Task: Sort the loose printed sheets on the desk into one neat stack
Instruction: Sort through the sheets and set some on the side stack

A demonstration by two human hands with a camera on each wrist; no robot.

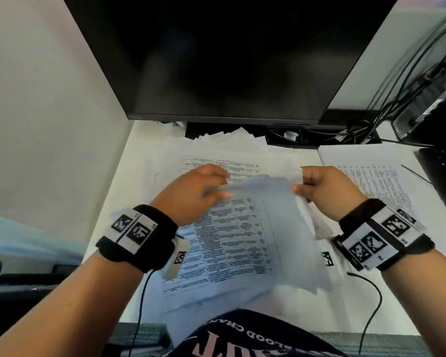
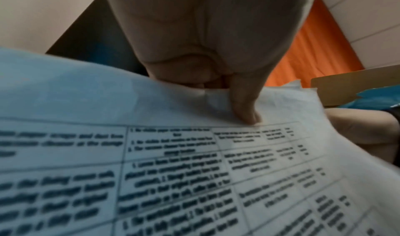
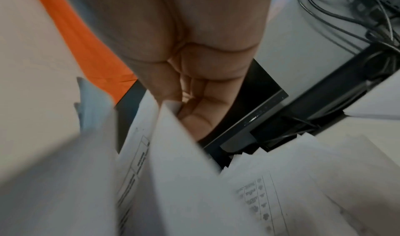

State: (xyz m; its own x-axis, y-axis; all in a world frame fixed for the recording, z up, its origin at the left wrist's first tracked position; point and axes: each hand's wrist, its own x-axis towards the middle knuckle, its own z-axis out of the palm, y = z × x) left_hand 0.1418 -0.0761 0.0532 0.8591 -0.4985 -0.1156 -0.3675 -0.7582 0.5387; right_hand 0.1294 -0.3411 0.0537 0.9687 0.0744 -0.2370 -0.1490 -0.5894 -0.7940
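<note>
I hold a bundle of printed sheets (image 1: 242, 228) with table text above the desk, in front of my body. My left hand (image 1: 198, 191) pinches its top left edge; in the left wrist view the thumb (image 2: 244, 106) presses on the top sheet (image 2: 194, 171). My right hand (image 1: 317, 189) grips the top right corner, fingers (image 3: 201, 113) curled behind the sheets (image 3: 184, 180), which fan apart there. More printed sheets (image 1: 216, 155) lie spread on the desk beyond my hands. Another sheet (image 1: 371, 176) lies to the right.
A dark monitor (image 1: 229, 60) stands at the back of the white desk (image 1: 139, 155). Cables (image 1: 358, 130) and a black device (image 1: 428, 104) crowd the right rear. A white partition (image 1: 49, 99) closes off the left side. Wrist cables (image 1: 371, 292) hang over the desk's front edge.
</note>
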